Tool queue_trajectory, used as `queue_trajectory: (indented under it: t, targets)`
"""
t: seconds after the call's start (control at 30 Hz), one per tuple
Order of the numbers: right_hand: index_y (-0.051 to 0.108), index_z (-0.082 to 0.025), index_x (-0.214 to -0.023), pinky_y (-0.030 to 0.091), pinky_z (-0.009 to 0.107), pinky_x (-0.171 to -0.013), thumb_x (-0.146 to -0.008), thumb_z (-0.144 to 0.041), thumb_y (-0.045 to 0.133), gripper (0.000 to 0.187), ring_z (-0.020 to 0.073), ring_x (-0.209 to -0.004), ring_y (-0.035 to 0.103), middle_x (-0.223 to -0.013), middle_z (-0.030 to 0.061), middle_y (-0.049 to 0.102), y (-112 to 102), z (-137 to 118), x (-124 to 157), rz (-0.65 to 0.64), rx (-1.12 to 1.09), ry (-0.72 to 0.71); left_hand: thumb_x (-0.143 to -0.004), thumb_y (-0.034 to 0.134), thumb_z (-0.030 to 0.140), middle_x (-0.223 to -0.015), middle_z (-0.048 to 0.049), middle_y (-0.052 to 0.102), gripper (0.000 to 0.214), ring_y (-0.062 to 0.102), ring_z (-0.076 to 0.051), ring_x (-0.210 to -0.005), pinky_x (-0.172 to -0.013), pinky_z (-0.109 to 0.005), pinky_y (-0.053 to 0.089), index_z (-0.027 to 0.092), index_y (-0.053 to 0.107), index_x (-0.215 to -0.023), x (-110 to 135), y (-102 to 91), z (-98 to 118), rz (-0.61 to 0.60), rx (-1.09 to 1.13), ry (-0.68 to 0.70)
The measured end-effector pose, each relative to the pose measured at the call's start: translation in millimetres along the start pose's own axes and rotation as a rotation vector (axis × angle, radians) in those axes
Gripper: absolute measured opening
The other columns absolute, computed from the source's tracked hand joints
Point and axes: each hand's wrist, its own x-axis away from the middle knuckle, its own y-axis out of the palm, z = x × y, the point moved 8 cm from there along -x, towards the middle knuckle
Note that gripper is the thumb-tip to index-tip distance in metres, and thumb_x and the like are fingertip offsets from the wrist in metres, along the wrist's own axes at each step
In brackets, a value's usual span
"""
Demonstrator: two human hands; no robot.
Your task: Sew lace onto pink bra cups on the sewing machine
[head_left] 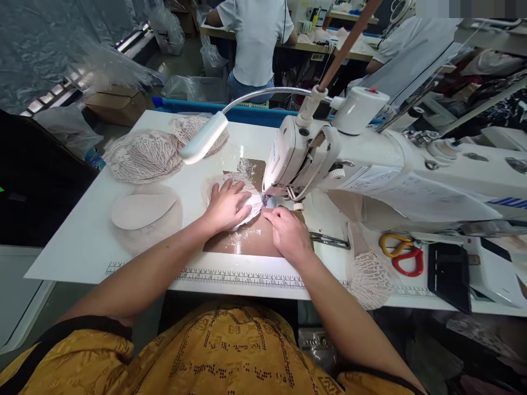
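Note:
My left hand [225, 206] lies flat, fingers spread, pressing a pale lace cup piece [247, 193] onto the bed of the white sewing machine [304, 153]. My right hand [288, 233] rests just right of it, fingers curled and pinching the edge of the lace close to the needle area [265, 201]. The lace runs under the presser foot. A brown plate [247, 238] lies beneath both hands.
Lace cups [142, 156] and a foam pad [142, 211] sit at the table's left. A gooseneck lamp [203, 138] hangs over the work. Scissors with yellow and red handles [401, 253], a black phone [448, 274] and loose lace [368, 277] lie right. Two people work at tables behind.

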Motion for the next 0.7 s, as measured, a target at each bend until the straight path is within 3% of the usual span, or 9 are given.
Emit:
queue_trajectory:
  t: [0.07, 0.17, 0.23, 0.33, 0.4, 0.57, 0.7]
  targets:
    - [0.071, -0.023, -0.111, 0.044, 0.027, -0.072, -0.091, -0.012, 0.042, 0.037, 0.0170, -0.086, 0.060, -0.106, 0.0035, 0.068, -3.3, 2.1, 0.9, 0.033, -0.079, 0.015, -0.087, 0.058, 0.039, -0.145, -0.0099, 0.050, 0.034, 0.033, -0.042, -0.139, -0.106, -0.071, 0.024, 0.023, 0.069, -0.115, 9.5, -2.2, 4.9, -0.108, 0.120, 0.091]
    - [0.072, -0.021, -0.105, 0.047, 0.025, -0.076, -0.090, -0.012, 0.042, 0.035, 0.0160, -0.090, 0.062, -0.106, 0.0034, 0.069, -9.0, 3.1, 2.6, 0.095, -0.214, -0.006, -0.088, 0.061, 0.036, -0.138, -0.0034, 0.058, 0.021, 0.041, -0.031, -0.137, -0.115, -0.062, 0.023, 0.028, 0.074, -0.102, 38.9, -4.9, 37.0, -0.342, 0.319, 0.410]
    - [0.073, -0.020, -0.101, 0.048, 0.024, -0.078, -0.089, -0.011, 0.042, 0.034, 0.0158, -0.091, 0.063, -0.103, 0.0042, 0.070, -11.9, 2.8, 3.4, 0.129, -0.285, -0.036, -0.091, 0.059, 0.031, -0.131, -0.0036, 0.063, 0.020, 0.050, -0.025, -0.132, -0.117, -0.052, 0.028, 0.027, 0.074, -0.104, 56.9, -13.7, 54.7, -0.377, 0.426, 0.545]
    - [0.073, -0.018, -0.098, 0.048, 0.024, -0.078, -0.090, -0.013, 0.043, 0.032, 0.0159, -0.090, 0.064, -0.099, 0.0051, 0.071, -12.5, 3.3, 3.6, 0.147, -0.334, -0.061, -0.095, 0.051, 0.027, -0.130, -0.0087, 0.063, 0.029, 0.056, -0.021, -0.124, -0.109, -0.042, 0.044, 0.020, 0.068, -0.118, 58.8, -26.1, 53.3, -0.197, 0.454, 0.445]
    - [0.073, -0.018, -0.100, 0.048, 0.025, -0.078, -0.090, -0.012, 0.042, 0.032, 0.0161, -0.090, 0.063, -0.100, 0.0053, 0.071, -10.5, 3.4, 3.3, 0.133, -0.328, -0.068, -0.097, 0.046, 0.029, -0.129, -0.0116, 0.063, 0.034, 0.058, -0.023, -0.121, -0.103, -0.041, 0.049, 0.016, 0.065, -0.121, 52.7, -24.1, 45.1, -0.102, 0.349, 0.348]
    - [0.068, -0.020, -0.117, 0.043, 0.028, -0.076, -0.089, -0.012, 0.044, 0.038, 0.0189, -0.091, 0.058, -0.103, 0.0063, 0.067, -3.2, -2.5, 2.6, 0.032, -0.108, -0.104, -0.097, 0.045, 0.030, -0.134, -0.0182, 0.059, 0.039, 0.054, -0.031, -0.125, -0.105, -0.050, 0.047, 0.008, 0.062, -0.124, 34.2, 1.5, 47.6, -0.123, 0.056, 0.411]
    - [0.068, -0.022, -0.120, 0.036, 0.030, -0.071, -0.090, -0.012, 0.043, 0.040, 0.0199, -0.085, 0.052, -0.093, 0.0065, 0.063, 1.0, -5.1, 1.8, -0.039, 0.083, -0.091, -0.097, 0.044, 0.029, -0.134, -0.0193, 0.058, 0.041, 0.055, -0.030, -0.124, -0.102, -0.047, 0.049, 0.007, 0.058, -0.129, 24.0, 7.4, 51.5, -0.126, -0.012, 0.432]
